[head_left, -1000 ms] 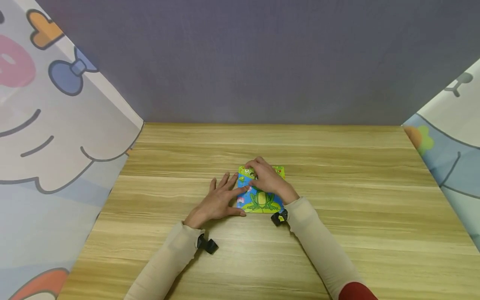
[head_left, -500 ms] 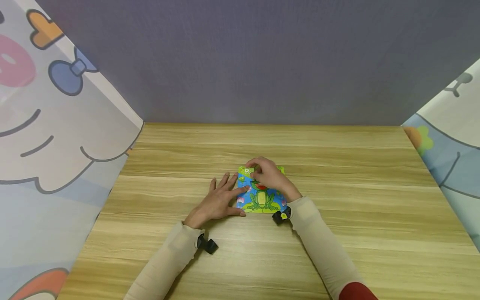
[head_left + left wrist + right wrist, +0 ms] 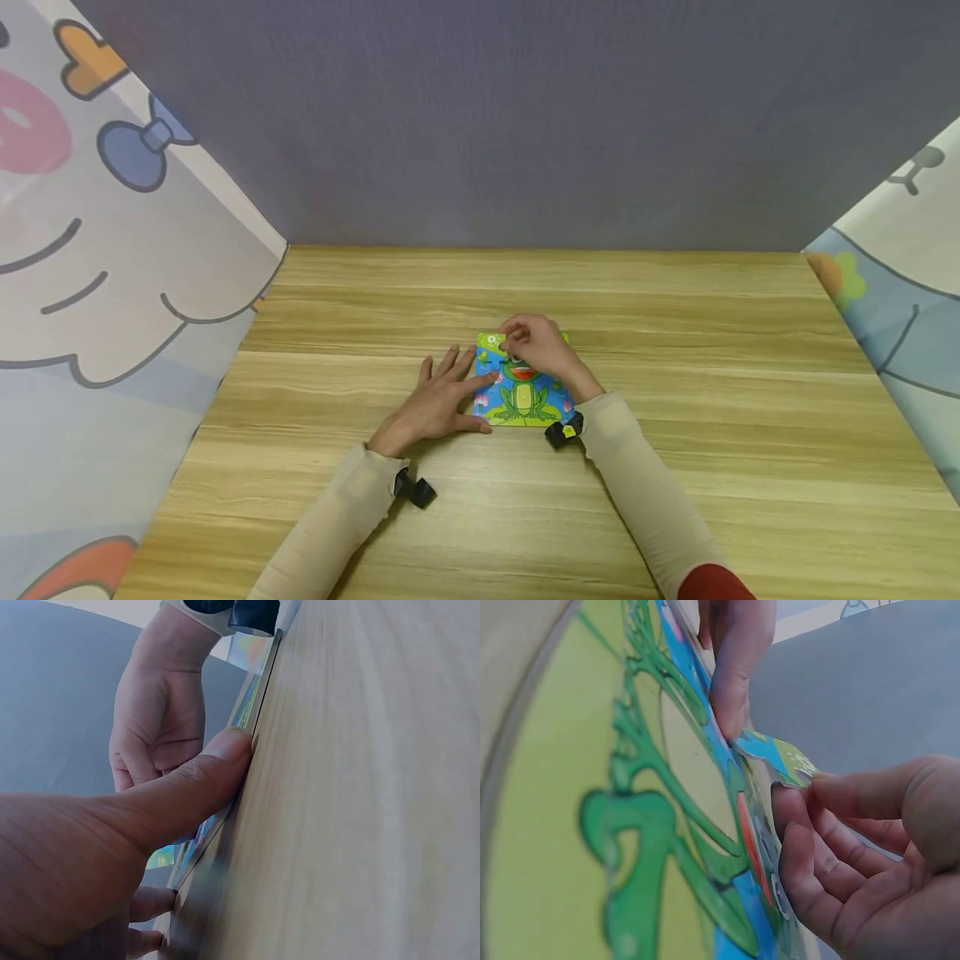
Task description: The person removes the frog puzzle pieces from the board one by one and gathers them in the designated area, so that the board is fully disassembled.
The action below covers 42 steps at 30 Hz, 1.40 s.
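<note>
A frog jigsaw puzzle point(image 3: 522, 402) in a flat, rectangular board lies on the table, blue and green with a red-mouthed frog. My right hand point(image 3: 542, 343) is over its upper part and pinches a jigsaw piece point(image 3: 780, 756) between thumb and fingers. In the right wrist view this blue and yellow-green piece tilts up from the board. My left hand point(image 3: 435, 402) spreads its fingers at the board's left side, with the index finger on the picture. Its thumb point(image 3: 191, 784) presses the near edge. The right hand covers the upper right part of the picture.
The wood-grain table point(image 3: 675, 500) extends around the puzzle on all sides. A grey panel point(image 3: 540, 125) rises at the back, and cartoon-printed walls point(image 3: 135, 275) flank the table. Black wrist cameras point(image 3: 416, 492) sit at both sleeves.
My right hand has shifted slightly to the right and its fingers have raised the upper-left jigsaw piece. More of the frog's red mouth shows. My left hand has stayed in place.
</note>
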Each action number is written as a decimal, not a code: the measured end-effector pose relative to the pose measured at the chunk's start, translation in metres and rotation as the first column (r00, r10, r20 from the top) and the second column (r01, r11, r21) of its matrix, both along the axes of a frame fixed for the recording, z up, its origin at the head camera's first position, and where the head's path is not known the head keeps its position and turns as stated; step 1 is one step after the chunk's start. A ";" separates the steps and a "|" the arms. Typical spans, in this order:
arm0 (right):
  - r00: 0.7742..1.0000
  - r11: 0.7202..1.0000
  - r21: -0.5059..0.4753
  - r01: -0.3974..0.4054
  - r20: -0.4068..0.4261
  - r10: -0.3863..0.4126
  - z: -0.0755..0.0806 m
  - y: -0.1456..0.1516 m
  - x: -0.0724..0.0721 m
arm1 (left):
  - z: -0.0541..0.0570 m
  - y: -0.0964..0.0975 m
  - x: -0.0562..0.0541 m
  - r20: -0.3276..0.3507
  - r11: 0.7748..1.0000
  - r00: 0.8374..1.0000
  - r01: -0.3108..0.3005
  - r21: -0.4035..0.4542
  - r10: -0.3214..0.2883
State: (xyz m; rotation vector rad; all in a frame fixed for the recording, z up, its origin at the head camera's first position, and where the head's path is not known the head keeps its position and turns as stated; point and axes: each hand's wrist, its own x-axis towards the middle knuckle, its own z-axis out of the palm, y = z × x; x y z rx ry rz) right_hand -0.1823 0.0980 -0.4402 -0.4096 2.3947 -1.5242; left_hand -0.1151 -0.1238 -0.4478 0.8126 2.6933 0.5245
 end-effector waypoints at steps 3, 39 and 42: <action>1.000 1.000 -0.021 0.021 -0.007 -0.021 0.002 0.002 0.000 | 0.000 0.000 0.000 -0.005 1.000 1.000 0.001 0.000 -0.001; 0.948 0.966 -0.012 0.258 0.195 -0.251 0.006 0.170 -0.002 | -0.002 -0.001 0.001 0.003 1.000 1.000 0.002 0.008 -0.002; 0.938 0.965 0.004 0.262 0.233 -0.255 0.007 0.175 -0.001 | -0.002 -0.001 0.001 0.005 1.000 1.000 -0.001 0.008 0.001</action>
